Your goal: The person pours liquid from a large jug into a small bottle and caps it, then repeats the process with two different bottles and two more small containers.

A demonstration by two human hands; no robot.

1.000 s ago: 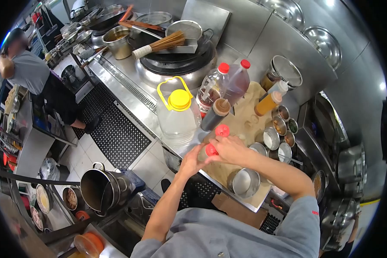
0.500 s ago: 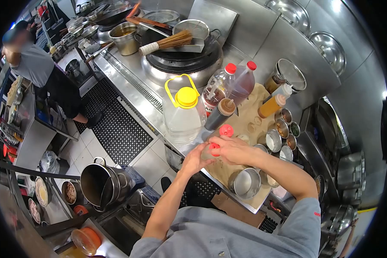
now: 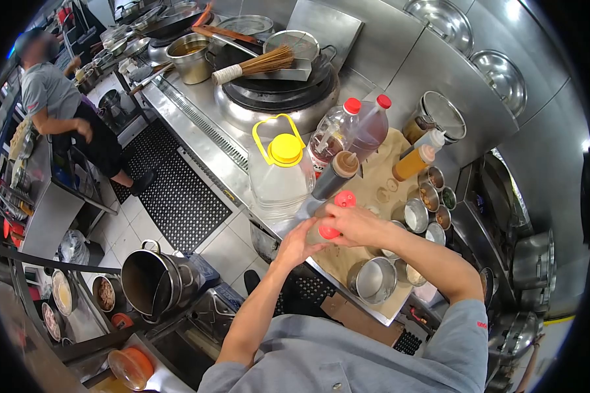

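Note:
My left hand (image 3: 297,245) is wrapped round a small clear container with a red lid (image 3: 328,231), whose body is mostly hidden. The fingers of my right hand (image 3: 353,225) are closed over that red lid. Just beyond them stands a second red-topped container (image 3: 345,199), partly covered by my right hand. A squeeze bottle of dark sauce (image 3: 336,174) stands behind it. To its left is a large clear jug (image 3: 278,180) with a yellow cap and handle. Two red-capped bottles, one of them a dark red liquid bottle (image 3: 372,128), stand farther back.
Small metal bowls (image 3: 415,215) and squeeze bottles with yellow sauce (image 3: 413,162) stand on the right. A larger metal pot (image 3: 375,280) is near the counter's front edge. A wok (image 3: 278,98) carries a bamboo brush (image 3: 262,62). A co-worker (image 3: 59,98) stands at far left.
My right hand has shifted slightly over the red lid, with its fingers repositioned. My left hand stays nearly in place. The co-worker has turned and lowered a raised arm.

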